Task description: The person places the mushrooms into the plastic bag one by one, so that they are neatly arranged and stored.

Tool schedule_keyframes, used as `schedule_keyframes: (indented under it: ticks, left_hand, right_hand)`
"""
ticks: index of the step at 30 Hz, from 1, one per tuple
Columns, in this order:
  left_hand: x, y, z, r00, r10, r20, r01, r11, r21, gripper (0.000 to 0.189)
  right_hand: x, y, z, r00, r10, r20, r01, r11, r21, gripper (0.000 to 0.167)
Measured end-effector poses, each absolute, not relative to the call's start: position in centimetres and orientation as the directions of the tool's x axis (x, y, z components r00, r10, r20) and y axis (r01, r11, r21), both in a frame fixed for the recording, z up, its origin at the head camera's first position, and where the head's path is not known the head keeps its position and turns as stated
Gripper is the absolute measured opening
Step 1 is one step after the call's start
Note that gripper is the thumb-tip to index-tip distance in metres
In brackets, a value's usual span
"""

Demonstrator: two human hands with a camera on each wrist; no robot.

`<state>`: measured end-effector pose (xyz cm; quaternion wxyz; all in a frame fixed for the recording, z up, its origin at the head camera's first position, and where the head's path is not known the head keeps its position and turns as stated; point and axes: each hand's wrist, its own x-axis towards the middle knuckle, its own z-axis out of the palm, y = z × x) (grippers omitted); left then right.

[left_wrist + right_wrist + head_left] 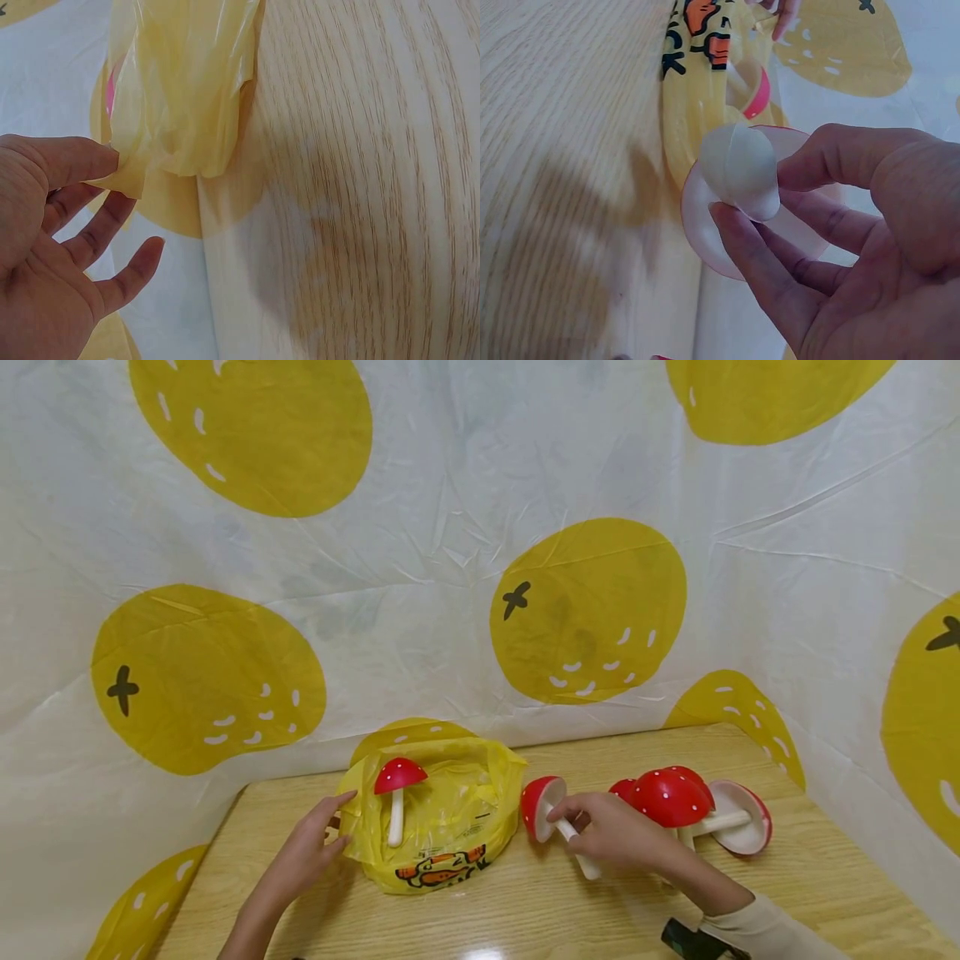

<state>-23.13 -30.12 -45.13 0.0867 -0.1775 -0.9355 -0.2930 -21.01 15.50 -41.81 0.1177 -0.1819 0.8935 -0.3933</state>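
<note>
My right hand (pixel 618 831) pinches the white stem of a toy mushroom (pixel 534 810) between thumb and fingers. Its red, white-dotted cap tilts left, beside a yellow plastic bag (pixel 498 777). The right wrist view looks at the rounded stem end (pixel 739 169), with the cap's pale underside behind it. At the bag's left edge, my left hand (pixel 300 852) pinches the thin plastic (pixel 124 176) between thumb and finger; its little finger stands free. Another toy mushroom (pixel 400 775) lies in the open bag, cap toward the back. The bag's front bears an orange and black print.
Several more red-capped mushrooms (pixel 671 797) lie heaped on the table's right side, partly behind my right forearm. One (pixel 752 839) shows its white underside. The wooden table (pixel 480 914) meets a white cloth backdrop (pixel 420 652) with yellow fruit shapes at the back and sides.
</note>
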Motion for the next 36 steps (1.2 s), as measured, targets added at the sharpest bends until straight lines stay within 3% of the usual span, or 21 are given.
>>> schedule_keyframes:
  ticks: [14, 36]
  left_hand:
    - [-23.3, -30.1, -45.3, -0.926, 0.277, 0.257, 0.373, 0.773, 0.513, 0.066]
    - [-23.3, -30.1, -45.0, -0.923, 0.28, 0.264, 0.381, 0.761, 0.526, 0.067]
  right_hand:
    - [-21.1, 15.7, -39.4, -0.886, -0.464, -0.015, -0.291, 0.58, -0.76, 0.037]
    - [-23.3, 12.0, -37.3, -0.836, -0.538, 0.107, -0.388, 0.442, -0.808, 0.025]
